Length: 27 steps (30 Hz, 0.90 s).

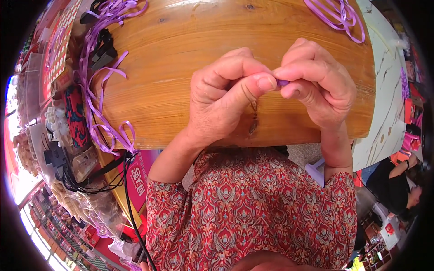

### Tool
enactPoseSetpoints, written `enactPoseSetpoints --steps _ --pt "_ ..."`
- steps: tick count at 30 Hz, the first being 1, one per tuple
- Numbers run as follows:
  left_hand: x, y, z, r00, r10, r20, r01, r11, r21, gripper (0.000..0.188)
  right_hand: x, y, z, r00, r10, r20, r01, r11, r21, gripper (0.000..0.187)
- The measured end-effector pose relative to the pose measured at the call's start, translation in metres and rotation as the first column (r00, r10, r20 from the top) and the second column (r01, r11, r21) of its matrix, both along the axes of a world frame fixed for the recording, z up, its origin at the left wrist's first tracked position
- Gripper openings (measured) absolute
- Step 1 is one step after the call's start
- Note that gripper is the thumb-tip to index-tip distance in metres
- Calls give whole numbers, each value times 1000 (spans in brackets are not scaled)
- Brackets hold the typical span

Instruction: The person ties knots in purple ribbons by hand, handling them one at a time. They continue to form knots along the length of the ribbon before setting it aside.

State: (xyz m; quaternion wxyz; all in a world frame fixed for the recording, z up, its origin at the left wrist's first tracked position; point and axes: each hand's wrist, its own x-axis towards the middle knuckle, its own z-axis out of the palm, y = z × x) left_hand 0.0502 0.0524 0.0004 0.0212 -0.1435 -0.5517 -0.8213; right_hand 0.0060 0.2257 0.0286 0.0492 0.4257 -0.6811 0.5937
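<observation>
Above the wooden table, my left hand (221,92) and my right hand (322,83) meet fingertip to fingertip. Between them is a small purple piece (283,83), which looks like tightly folded ribbon; the fingers cover most of it. My left thumb and forefinger pinch its left end. On its right side, my right thumb and forefinger are closed on it, with the other fingers curled in.
Loose purple ribbon (86,67) trails down the left edge of the wooden table (172,49). More ribbon loops (346,20) lie at the far right. A black clip-like object (104,49), black cables (129,180) and packed goods crowd the left. A marble-patterned surface (384,90) adjoins on the right.
</observation>
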Motion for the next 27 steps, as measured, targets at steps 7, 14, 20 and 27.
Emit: enactPoseSetpoints --steps 7,14,20,27 --pt "0 -2 -4 999 -4 38 1 996 85 8 4 -4 6 996 -48 -78 56 993 105 23" --pt "-2 -3 -2 996 34 -87 -37 998 -42 9 4 -1 9 998 -33 -51 38 995 95 21" --pt "-3 -5 -5 995 29 -100 -37 996 -83 10 1 0 4 999 -19 -30 20 1000 10 18" --pt "-1 -2 -5 1000 -8 -14 8 1000 3 8 4 1 7 993 -77 -91 84 993 85 17"
